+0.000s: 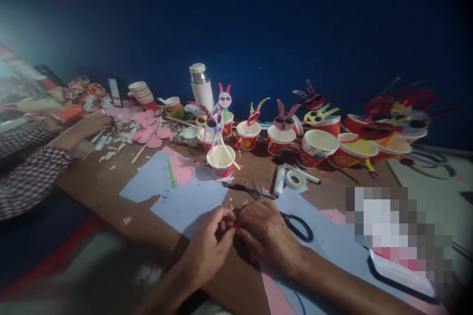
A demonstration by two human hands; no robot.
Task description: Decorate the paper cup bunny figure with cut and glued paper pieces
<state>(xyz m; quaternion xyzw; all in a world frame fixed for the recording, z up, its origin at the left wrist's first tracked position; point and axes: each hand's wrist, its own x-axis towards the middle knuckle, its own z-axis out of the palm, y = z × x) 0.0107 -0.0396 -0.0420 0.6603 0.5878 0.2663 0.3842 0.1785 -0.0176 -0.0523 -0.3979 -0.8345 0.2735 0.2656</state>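
Note:
Close together at the table's front edge, both hands pinch a small thin red strip [235,226], perhaps paper. My left hand [211,236] has its thumb and fingertips closed on one end. From the other side, my right hand [264,226] grips the strip with its fingers curled; most of it is hidden by the fingers. Black-handled scissors [301,227] lie partly under my right hand, on blue paper [325,236]. Just beyond the hands is a paper cup [220,161] with white strips hanging over its rim and a paper face with sunglasses above it.
More red paper cups [248,135] with paper figures line the back. A glue stick [280,180], a tape roll [295,178] and a thermos [201,87] stand nearby. Pink scraps [151,130] cover the left, beside another person's hand [90,125]. A phone [404,275] lies right.

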